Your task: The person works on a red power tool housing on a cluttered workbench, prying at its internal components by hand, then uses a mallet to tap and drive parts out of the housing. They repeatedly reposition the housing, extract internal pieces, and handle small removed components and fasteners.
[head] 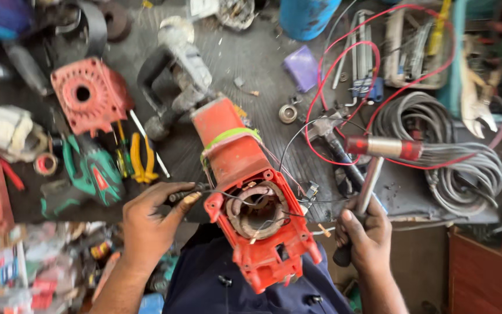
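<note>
In the head view, a red power-tool housing point(251, 192) is lying at the centre of the frame, its open end facing the camera and resting against the person's dark blue clothing point(204, 279); a copper-wound stator point(258, 210) is sitting inside the opening, with thin wires trailing out to the right. The left hand point(149, 224) is sitting at lower left of centre, its fingers pinching a slim dark tool point(188, 195) whose tip is touching the housing's left edge. The right hand point(367, 235) is clenching around the handle of a hammer point(373, 168) at lower right, the metal head with red ends lying crosswise above it, just right of the housing.

Across the grey workbench point(257, 58), a red round-holed casing point(88, 93) is lying at upper left; a grey and black tool body point(178, 70) is lying above the housing; yellow-handled pliers point(142, 160) and a green tool point(91, 171) are lying at left of centre; a red wire point(326, 75) is looping at upper right, beside a coil of grey cable point(466, 168); a blue cylinder point(306, 17) is standing at the top edge.
</note>
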`<act>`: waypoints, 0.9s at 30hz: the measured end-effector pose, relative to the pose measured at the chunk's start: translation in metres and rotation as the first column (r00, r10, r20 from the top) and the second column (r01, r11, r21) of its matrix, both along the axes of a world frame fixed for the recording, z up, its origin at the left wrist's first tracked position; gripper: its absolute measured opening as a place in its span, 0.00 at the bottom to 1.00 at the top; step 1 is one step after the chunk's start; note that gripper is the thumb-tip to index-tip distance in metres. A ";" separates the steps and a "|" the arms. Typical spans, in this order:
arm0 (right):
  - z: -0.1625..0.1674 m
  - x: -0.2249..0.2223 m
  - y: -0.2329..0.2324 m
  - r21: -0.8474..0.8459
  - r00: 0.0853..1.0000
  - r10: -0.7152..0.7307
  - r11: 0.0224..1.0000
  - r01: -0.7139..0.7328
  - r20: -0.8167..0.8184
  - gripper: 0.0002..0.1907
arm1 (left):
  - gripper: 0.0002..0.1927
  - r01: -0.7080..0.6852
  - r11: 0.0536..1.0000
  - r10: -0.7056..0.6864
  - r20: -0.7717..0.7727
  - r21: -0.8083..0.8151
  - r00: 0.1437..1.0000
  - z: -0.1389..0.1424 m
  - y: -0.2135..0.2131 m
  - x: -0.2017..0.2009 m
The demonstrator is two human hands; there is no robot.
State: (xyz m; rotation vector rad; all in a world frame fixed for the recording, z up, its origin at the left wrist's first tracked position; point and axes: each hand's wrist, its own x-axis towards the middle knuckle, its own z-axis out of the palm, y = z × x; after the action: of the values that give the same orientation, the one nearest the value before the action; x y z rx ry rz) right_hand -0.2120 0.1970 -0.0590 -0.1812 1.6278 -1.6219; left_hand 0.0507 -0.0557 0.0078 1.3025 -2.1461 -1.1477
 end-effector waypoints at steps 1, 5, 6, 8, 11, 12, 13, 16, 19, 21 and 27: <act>-0.006 -0.007 -0.006 -0.001 0.998 0.034 0.999 -0.034 0.045 0.09 | 0.12 0.009 0.998 -0.006 0.049 -0.058 0.999 -0.006 0.009 0.001; -0.028 -0.027 -0.025 -0.135 0.965 0.249 0.962 -0.238 0.078 0.13 | 0.14 -0.059 0.985 0.072 0.077 -0.163 0.994 -0.043 0.042 0.010; -0.032 -0.029 -0.030 -0.138 0.957 0.278 0.954 -0.265 0.086 0.13 | 0.15 -0.056 0.983 0.073 0.093 -0.173 0.993 -0.053 0.048 0.014; -0.039 -0.031 -0.037 -0.146 0.939 0.332 0.937 -0.316 0.095 0.14 | 0.16 -0.125 0.986 0.147 0.228 -0.109 0.962 -0.073 0.058 0.020; -0.047 -0.033 -0.047 -0.130 0.913 0.392 0.917 -0.378 0.113 0.14 | 0.16 -0.250 0.968 0.237 0.349 -0.010 0.906 -0.091 0.066 0.027; -0.049 -0.034 -0.049 -0.121 0.907 0.405 0.912 -0.392 0.117 0.15 | 0.17 -0.213 0.977 0.214 0.234 -0.027 0.948 -0.094 0.068 0.028; -0.050 -0.035 -0.052 -0.116 0.900 0.419 0.906 -0.407 0.116 0.15 | 0.18 -0.180 0.982 0.185 0.114 -0.054 0.976 -0.097 0.068 0.028; -0.055 -0.038 -0.056 -0.090 0.883 0.455 0.890 -0.447 0.114 0.14 | 0.14 -0.242 0.970 0.235 0.142 0.029 0.961 -0.098 0.070 0.025; -0.062 -0.040 -0.057 -0.057 0.880 0.462 0.887 -0.458 0.112 0.14 | 0.15 -0.350 0.932 0.328 0.185 0.096 0.926 -0.100 0.070 0.022; -0.068 -0.041 -0.056 -0.039 0.885 0.457 0.889 -0.456 0.090 0.14 | 0.14 -0.405 0.903 0.383 0.159 0.144 0.910 -0.104 0.071 0.021; -0.084 -0.042 -0.047 -0.054 0.890 0.456 0.889 -0.455 0.011 0.13 | 0.12 -0.455 0.868 0.469 -0.024 0.199 0.883 -0.127 0.080 0.023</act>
State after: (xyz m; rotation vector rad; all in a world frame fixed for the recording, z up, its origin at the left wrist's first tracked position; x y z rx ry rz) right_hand -0.2541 0.1502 -0.1432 -0.5288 1.3948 -1.2927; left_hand 0.0740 0.0240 -0.1189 1.7117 -1.5703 -1.1827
